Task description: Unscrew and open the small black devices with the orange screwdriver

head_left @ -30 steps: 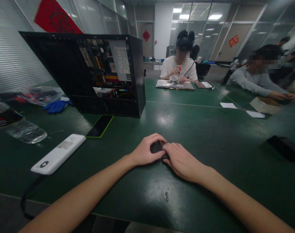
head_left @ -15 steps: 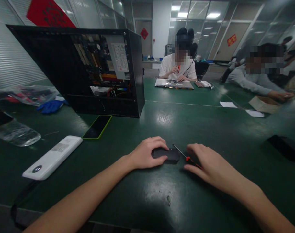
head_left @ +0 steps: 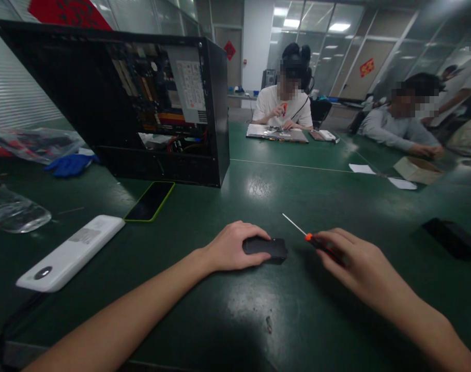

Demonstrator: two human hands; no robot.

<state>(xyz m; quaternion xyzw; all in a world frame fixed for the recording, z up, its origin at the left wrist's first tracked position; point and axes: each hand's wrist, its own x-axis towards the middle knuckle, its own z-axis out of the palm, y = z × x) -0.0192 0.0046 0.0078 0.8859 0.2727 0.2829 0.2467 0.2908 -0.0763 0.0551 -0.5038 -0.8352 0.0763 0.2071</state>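
Observation:
A small black box-shaped part (head_left: 276, 249) lies on the green table (head_left: 258, 206), and my left hand (head_left: 237, 246) is closed around its left end, thumb in front and fingers behind. To the right, my right hand (head_left: 347, 258) grips the dark handle of a screwdriver (head_left: 308, 237) with an orange collar. Its thin metal shaft points up and to the left, with the tip apart from the black part, beyond it.
An open computer case (head_left: 219, 113) stands at the back left. Nearer are a phone (head_left: 152, 201), a white power bank (head_left: 72, 253), a plastic bottle (head_left: 16, 209) and a blue glove (head_left: 70, 165). A black block (head_left: 454, 237) lies right. People sit across the table.
My right hand has moved right and closed on the screwdriver handle, and the tip has swung up away from the black part. My left hand keeps its hold. Another person shows at the right edge.

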